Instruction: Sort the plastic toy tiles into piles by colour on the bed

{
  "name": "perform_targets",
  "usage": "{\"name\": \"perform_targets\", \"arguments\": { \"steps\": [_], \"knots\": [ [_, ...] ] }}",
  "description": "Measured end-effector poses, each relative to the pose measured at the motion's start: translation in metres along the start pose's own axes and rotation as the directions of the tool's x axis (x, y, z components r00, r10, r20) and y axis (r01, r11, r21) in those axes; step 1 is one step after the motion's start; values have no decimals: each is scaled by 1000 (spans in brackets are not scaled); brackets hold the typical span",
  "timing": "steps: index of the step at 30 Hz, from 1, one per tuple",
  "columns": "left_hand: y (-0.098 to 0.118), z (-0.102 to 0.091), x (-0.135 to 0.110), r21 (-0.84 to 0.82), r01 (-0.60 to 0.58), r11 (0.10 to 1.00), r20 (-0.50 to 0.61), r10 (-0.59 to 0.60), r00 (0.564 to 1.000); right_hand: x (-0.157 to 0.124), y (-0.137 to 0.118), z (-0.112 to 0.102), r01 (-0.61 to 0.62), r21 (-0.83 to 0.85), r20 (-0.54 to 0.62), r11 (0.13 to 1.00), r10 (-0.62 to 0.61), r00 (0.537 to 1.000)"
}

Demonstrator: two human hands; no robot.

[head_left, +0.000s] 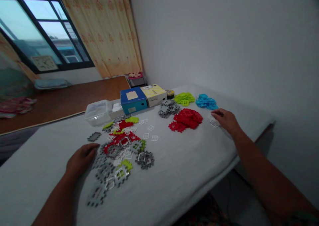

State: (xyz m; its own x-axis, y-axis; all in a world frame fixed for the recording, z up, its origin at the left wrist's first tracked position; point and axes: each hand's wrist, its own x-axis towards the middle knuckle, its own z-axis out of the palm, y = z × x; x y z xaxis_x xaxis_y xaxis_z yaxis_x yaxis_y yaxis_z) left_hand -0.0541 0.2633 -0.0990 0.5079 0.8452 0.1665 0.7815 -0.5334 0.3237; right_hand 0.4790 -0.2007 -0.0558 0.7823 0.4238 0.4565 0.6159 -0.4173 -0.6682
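Observation:
My left hand (81, 158) rests curled on the white table (179, 172), its fingertips touching a grey interlocking tile at the left edge of a mixed scatter of grey, red, green and white tiles (119, 151). My right hand (225, 119) reaches far right with fingers curled down onto small white tiles (213, 122), beside a red tile pile (186, 119). Behind the red pile lie a grey pile (168, 108), a green pile (184, 98) and a blue pile (206, 101).
A clear plastic container (98, 112), a blue box (133, 100), a yellow-and-white box (154, 94) and a small dark round tin (170, 93) line the table's far side. The wall stands right. A wooden surface, curtain and window lie beyond.

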Motion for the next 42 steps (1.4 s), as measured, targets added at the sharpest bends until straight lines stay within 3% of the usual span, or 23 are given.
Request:
{"name": "perform_targets", "arguments": {
  "steps": [3, 5, 8, 11, 12, 15, 17, 19, 21, 24, 27, 29, 30, 33, 35, 37, 40, 42],
  "knots": [
    [6, -2, -3, 16, 22, 1000, -16, -22, 1000, -2, 45, -17, -14, -152, 11, 988, 16, 1000],
    [15, -5, -8, 25, 34, 999, -39, -33, 999, -3, 50, -20, 37, -233, 16, 972, -35, 999],
    [29, -8, -17, 31, 21, 999, -48, -20, 999, -2, 21, -11, 113, -282, 17, 953, -113, 993],
    [38, -9, -23, 53, 52, 997, -61, -49, 997, -9, -38, 11, 287, -92, 191, 953, -266, 945],
    [40, -9, -24, 58, 55, 997, -63, -51, 997, -15, -61, 21, 362, 17, 281, 932, -352, 893],
    [46, -12, -25, 82, 30, 996, -53, -26, 998, -37, -123, 54, 525, 303, 493, 795, -603, 627],
    [49, -16, -23, 104, 1, 995, -5, -1, 1000, -53, -154, 79, 565, 433, 539, 702, -704, 463],
    [50, -22, -17, 103, -14, 995, 43, 10, 999, -67, -177, 104, 595, 511, 550, 621, -768, 329],
    [51, -28, -10, 91, -42, 995, 102, 33, 994, -78, -195, 130, 625, 552, 548, 552, -805, 227],
    [53, -34, -3, 61, -84, 995, 163, 73, 984, -89, -214, 166, 685, 544, 539, 485, -827, 158],
    [52, -31, -4, 22, -111, 994, 166, 106, 980, -88, -221, 194, 720, 523, 554, 456, -824, 119],
    [49, -24, -10, -7, -113, 994, 136, 113, 984, -82, -216, 205, 695, 528, 568, 487, -812, 138],
    [46, -19, -13, -21, -108, 994, 111, 110, 988, -78, -212, 208, 670, 520, 577, 530, -796, 181],
    [38, -5, -22, -64, -74, 995, 18, 76, 997, -72, -197, 210, 570, 451, 597, 687, -707, 380],
    [33, 2, -26, -85, -48, 995, -32, 45, 998, -74, -189, 209, 521, 451, 572, 725, -683, 454],
    [32, 6, -29, -96, -31, 995, -62, 25, 998, -80, -184, 209, 524, 489, 524, 697, -715, 462],
    [33, 4, -29, -101, -30, 994, -79, 22, 997, -89, -182, 212, 552, 544, 470, 632, -775, 423],
    [34, 2, -28, -98, -37, 994, -80, 29, 996, -91, -181, 216, 537, 571, 451, 620, -784, 426]
  ]
}}
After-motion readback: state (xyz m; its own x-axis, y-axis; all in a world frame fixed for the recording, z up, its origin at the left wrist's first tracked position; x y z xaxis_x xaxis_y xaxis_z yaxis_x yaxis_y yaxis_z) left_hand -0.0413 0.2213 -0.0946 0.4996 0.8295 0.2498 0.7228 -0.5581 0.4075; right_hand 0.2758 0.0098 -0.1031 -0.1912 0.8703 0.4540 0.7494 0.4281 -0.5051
